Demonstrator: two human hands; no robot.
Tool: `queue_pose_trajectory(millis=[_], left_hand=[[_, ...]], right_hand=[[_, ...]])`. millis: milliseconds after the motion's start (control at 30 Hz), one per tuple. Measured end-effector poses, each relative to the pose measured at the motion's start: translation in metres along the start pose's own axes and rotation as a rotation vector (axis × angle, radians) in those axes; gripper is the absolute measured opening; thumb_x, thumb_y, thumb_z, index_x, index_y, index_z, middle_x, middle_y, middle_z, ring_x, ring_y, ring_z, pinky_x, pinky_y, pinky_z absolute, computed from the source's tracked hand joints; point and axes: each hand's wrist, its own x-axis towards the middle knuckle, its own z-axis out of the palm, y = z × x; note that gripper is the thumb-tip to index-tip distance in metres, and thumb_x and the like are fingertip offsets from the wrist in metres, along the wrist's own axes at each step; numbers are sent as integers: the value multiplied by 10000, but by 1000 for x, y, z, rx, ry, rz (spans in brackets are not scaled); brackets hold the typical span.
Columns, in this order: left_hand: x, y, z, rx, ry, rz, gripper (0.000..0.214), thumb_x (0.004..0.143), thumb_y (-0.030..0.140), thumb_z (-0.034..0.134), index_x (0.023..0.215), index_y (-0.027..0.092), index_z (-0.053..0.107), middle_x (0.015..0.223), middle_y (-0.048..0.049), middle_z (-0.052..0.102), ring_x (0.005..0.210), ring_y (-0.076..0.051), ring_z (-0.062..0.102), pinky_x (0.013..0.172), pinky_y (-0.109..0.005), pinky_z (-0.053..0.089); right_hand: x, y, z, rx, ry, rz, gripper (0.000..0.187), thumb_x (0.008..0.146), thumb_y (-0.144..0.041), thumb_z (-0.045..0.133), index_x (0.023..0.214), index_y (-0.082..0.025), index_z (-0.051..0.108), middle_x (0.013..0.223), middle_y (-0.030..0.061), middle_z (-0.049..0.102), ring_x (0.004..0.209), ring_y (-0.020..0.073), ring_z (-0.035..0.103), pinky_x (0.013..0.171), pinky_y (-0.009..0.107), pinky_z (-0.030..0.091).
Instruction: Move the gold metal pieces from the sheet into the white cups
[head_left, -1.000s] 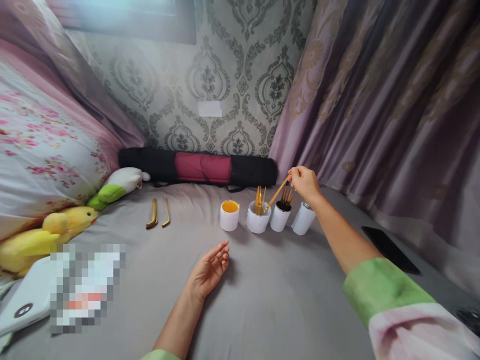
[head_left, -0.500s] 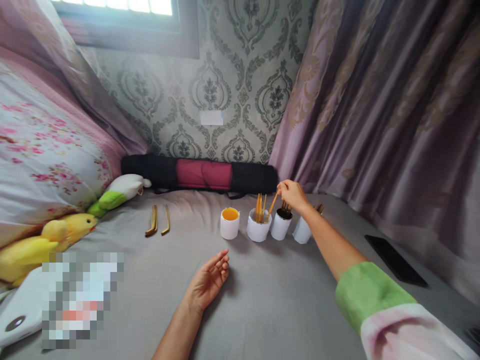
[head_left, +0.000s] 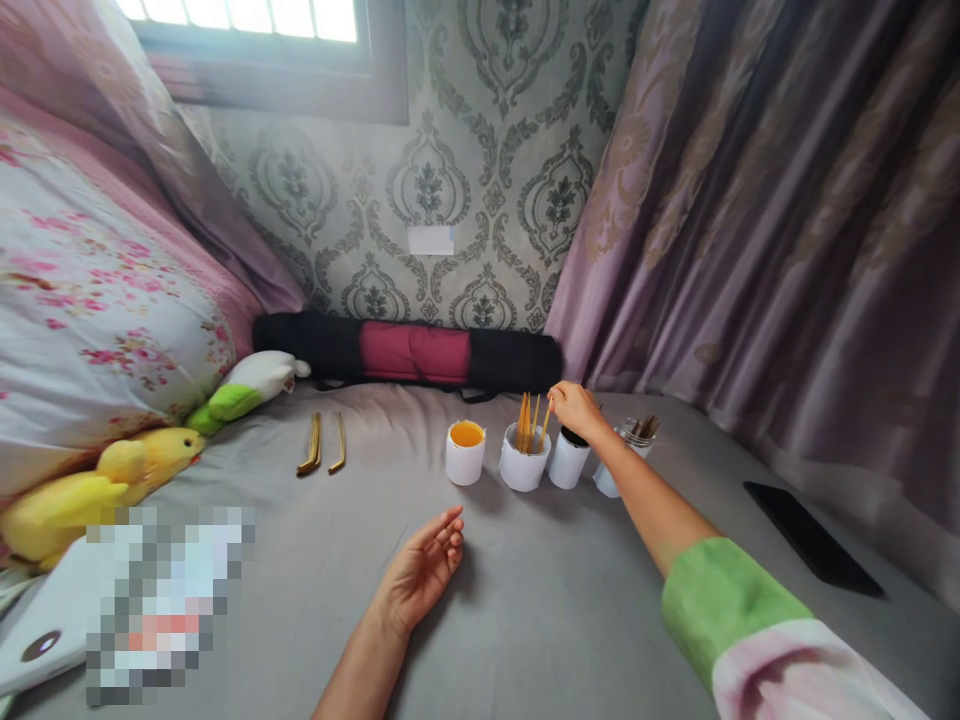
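- In the head view, our right hand (head_left: 576,408) pinched a thin stick (head_left: 547,425) near its top, its lower end inside the broad white cup (head_left: 524,473); the high grip presumably kept our fingers clear of the rim.
- Our left hand (head_left: 424,575) held nothing, fingers loosely curled, seemingly idle by the grey sheet (head_left: 525,620).
- An orange-lined cup (head_left: 465,466), a dark-mouthed cup (head_left: 567,470) and a partly hidden jar (head_left: 607,482) stood in the same row, probably for easy reach.
- Bent gold rods (head_left: 310,445) lay apart, perhaps sorted by shape.
- We could read no brand or writing; the packet (head_left: 176,600) was pixelated.
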Motion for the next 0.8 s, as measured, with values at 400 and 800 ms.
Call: queue_pose_trajectory(millis=[400, 800], left_hand=[[3, -1, -5, -10, -25, 1, 187, 764, 91, 569, 948, 77, 602, 757, -56, 596, 591, -69, 553, 522, -169, 460], [3, 0, -3, -16, -7, 0, 188, 758, 80, 570, 943, 73, 602, 752, -53, 599, 587, -70, 552, 518, -169, 458]], right_hand=[[-3, -3, 15, -14, -29, 36, 267, 813, -240, 420, 750, -150, 664, 686, 80, 662, 616, 148, 600, 570, 215, 370], [0, -9, 25, 39, -93, -8, 256, 800, -224, 427, 689, -167, 651, 703, 54, 668, 566, 110, 575, 524, 184, 360]])
